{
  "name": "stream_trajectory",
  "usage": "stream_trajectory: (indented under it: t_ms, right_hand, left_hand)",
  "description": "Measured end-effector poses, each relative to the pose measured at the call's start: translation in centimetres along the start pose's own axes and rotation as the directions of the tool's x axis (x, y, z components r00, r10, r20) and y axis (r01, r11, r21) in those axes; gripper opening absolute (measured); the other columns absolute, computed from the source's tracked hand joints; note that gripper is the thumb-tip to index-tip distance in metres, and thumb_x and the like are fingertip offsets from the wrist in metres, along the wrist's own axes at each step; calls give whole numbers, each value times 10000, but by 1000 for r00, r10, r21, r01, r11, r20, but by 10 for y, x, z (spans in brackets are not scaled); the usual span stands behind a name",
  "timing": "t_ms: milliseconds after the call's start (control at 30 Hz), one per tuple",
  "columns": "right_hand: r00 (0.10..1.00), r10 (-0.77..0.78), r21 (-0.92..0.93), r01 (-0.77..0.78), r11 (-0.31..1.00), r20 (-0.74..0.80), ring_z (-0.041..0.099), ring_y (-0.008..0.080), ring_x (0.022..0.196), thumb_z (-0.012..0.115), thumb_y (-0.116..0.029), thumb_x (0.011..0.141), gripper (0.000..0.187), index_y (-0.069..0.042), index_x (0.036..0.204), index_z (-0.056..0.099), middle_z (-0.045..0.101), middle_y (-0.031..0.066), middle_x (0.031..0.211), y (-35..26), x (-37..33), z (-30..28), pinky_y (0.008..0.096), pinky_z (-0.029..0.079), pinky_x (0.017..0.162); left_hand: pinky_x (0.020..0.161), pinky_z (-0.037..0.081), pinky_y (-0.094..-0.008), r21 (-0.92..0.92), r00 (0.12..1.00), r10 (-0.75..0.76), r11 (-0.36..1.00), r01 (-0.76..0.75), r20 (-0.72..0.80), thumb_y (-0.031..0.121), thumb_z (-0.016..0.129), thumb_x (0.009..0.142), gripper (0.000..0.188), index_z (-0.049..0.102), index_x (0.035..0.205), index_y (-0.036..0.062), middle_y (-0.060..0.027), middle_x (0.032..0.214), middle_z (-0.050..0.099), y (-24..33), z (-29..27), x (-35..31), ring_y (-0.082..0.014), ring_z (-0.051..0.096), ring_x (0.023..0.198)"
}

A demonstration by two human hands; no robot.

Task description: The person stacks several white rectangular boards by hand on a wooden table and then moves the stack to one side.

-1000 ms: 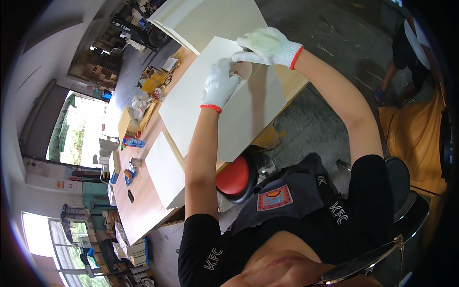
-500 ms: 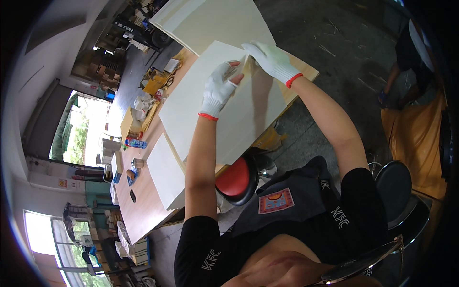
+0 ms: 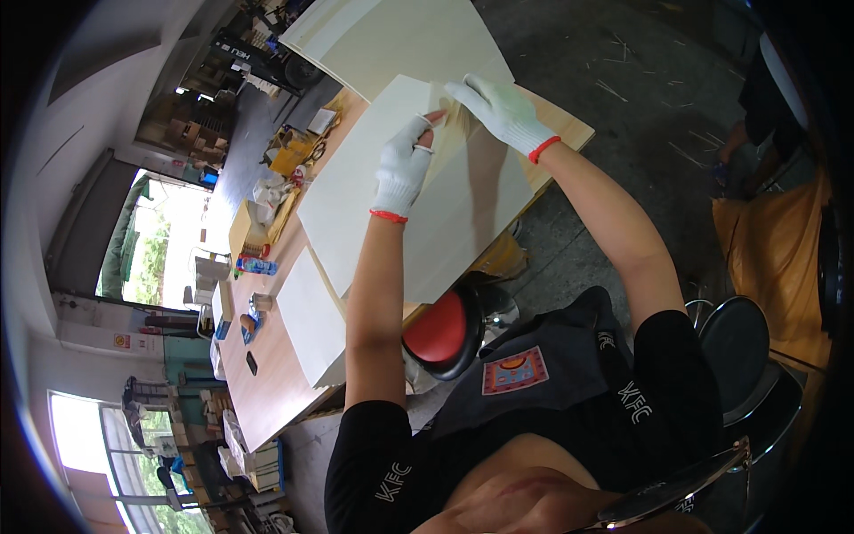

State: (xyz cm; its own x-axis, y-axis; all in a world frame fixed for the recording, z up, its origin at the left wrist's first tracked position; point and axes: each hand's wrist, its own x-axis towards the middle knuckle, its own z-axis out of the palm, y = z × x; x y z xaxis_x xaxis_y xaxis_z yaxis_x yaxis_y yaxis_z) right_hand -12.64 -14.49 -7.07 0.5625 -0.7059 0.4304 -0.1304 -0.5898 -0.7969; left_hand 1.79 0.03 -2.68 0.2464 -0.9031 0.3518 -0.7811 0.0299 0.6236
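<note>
A large white sheet (image 3: 356, 178) lies on the wooden table in front of me, with a shadow across its right part. Over it my left hand (image 3: 405, 169), in a white glove with bare thumb and fingertip, has these drawn together; whatever they pinch is too small to make out. My right hand (image 3: 505, 116), also gloved, is stretched out near the sheet's far edge, its fingers extended. Between the hands shows a tan, partly see-through patch (image 3: 457, 117) whose kind I cannot tell.
More pale boards (image 3: 400, 40) are stacked beyond, and a smaller white stack (image 3: 311, 311) sits near left. A phone (image 3: 252, 363), a bottle (image 3: 257, 266) and a yellow box (image 3: 289, 151) stand along the table's left side. A red stool (image 3: 440, 329) is below; a person (image 3: 765, 116) is at right.
The left hand's bare thumb and fingertip have come closer together. My right hand has shifted slightly left, and the tan patch between the hands looks wider.
</note>
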Motion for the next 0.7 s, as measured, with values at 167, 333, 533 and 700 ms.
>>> stream_trajectory:
  t_ms: [167, 333, 533, 700]
  right_hand:
    - [980, -180, -71, 175, 982, -80, 631, 345, 1040, 389, -423, 1043, 394, -219, 1275, 633, 673, 94, 1167, 17, 0, 10, 414, 488, 864]
    - [981, -176, -38, 174, 984, -82, 633, 347, 1038, 383, -456, 1040, 417, -216, 1268, 636, 677, 98, 1158, 17, -1, 10, 413, 491, 856]
    - [996, 76, -71, -73, 995, 51, 637, 358, 1010, 403, -531, 1022, 467, -199, 1238, 650, 692, 114, 1095, -7, -2, -4, 416, 482, 837]
    - [997, -54, 6, 55, 998, -49, 634, 358, 1020, 406, -523, 1022, 471, -189, 1257, 639, 690, 113, 1102, 10, 0, 7, 417, 483, 839]
  left_hand:
    - [673, 476, -259, -43, 993, -99, 994, 102, 62, 85, 730, 873, 395, 646, 1260, 85, -48, 861, 640, 3, 6, -2, -93, 572, 698]
    - [798, 490, -261, -82, 964, -223, 968, 237, 147, 98, 696, 911, 406, 613, 1305, 49, -22, 986, 631, 5, 1, -2, -102, 569, 864]
    - [694, 474, -279, 12, 998, -54, 998, 54, -38, 109, 623, 945, 327, 643, 1270, 75, -55, 815, 601, 4, 2, -5, -122, 555, 746]
    - [666, 459, -257, 59, 995, -71, 996, 67, 75, 115, 658, 933, 356, 632, 1286, 73, -26, 837, 595, 5, 3, -3, -94, 527, 692]
